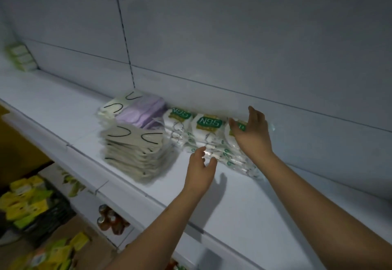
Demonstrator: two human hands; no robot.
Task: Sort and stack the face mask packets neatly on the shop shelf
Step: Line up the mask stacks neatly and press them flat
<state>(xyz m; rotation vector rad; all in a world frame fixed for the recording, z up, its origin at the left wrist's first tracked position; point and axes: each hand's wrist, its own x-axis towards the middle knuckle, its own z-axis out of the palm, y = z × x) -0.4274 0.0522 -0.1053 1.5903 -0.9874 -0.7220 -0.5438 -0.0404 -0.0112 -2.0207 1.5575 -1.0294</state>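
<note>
Crinkly clear plastic is under my right hand (252,134), which lies flat with straight fingers on top of the rightmost stack of N95 packets (237,155), pressing it down near the back wall (254,47). My left hand (200,168) hovers at the front of the middle N95 stack (206,134), fingers loosely spread and holding nothing — whether the fingertips actually touch the wrappers I can't tell, since the frame is a bit smeared there.

Three N95 stacks sit side by side along the back of the white shelf (244,206); the third N95 stack (177,125) is just beside a lilac pile (142,114). Left of those, a tall beige pile (133,153) with black ear loops leans toward the shelf edge, with a cream pile (114,108) behind it.

To do this step well, I'd keep the right palm steady as a clamp and use the left to nudge the front edges flush — slippery film slides easily, so gentle, even pushes. Then the beige pile likely needs squaring.

Below, yellow-green packets (31,206) sit in a crate, and some cans (110,221) stand on a lower shelf.
</note>
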